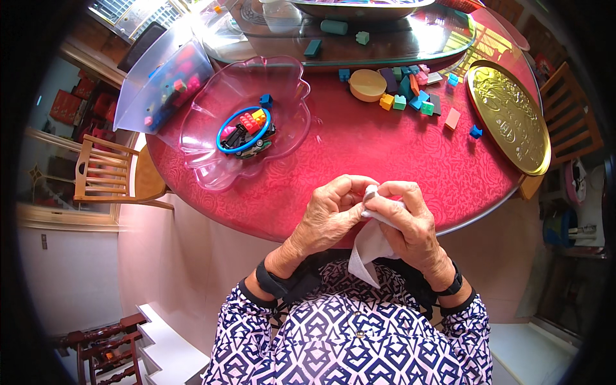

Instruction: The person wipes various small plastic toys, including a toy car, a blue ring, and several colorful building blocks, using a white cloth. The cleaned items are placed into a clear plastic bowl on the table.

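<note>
My left hand and my right hand meet over the near edge of the red table. Bunched in my right hand is a white cloth or wipe, its loose end hanging toward my lap. Between the fingertips of both hands is a small grey-white piece, partly covered by fingers and cloth; what it is cannot be told. Left of my hands stands a pink clear scalloped bowl. Inside it are a blue ring, a red toy brick, a dark blue brick and dark toy vehicle parts.
A clear plastic bin with colourful toys stands at the far left. Loose toy bricks lie near a round yellow lid-like piece. A gold embossed tray sits at the right edge. Behind is a raised glass turntable bearing several pieces.
</note>
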